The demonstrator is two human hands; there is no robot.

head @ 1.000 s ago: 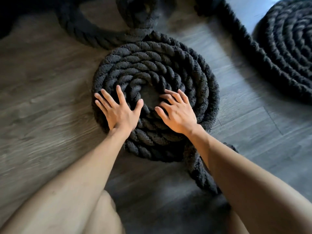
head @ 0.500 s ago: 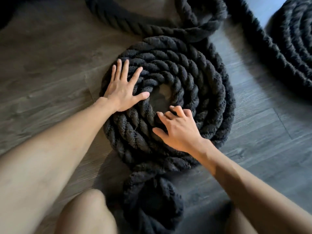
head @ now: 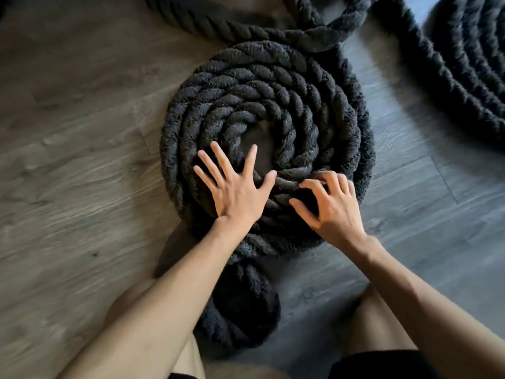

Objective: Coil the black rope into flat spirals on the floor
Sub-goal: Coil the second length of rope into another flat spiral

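A thick black rope lies wound in a flat spiral (head: 273, 86) on the wood floor, with a small bare gap at its centre. My left hand (head: 235, 187) rests flat on the near turns, fingers spread, tips at the gap's edge. My right hand (head: 328, 206) sits beside it on the near right turns, fingers curled like a claw and pressing into the rope. A loose rope tail (head: 240, 305) runs from the spiral's near edge toward my knees. More rope (head: 235, 28) leaves the far edge and loops away.
A second, larger black spiral (head: 470, 58) lies at the far right. My bare knees (head: 382, 318) frame the rope tail at the bottom. Wood-plank floor (head: 76, 160) stretches to the left.
My left hand slid from the spiral's far left side to its near middle, beside the right hand. My right hand shifted slightly right and curled tighter. The view moved in closer.
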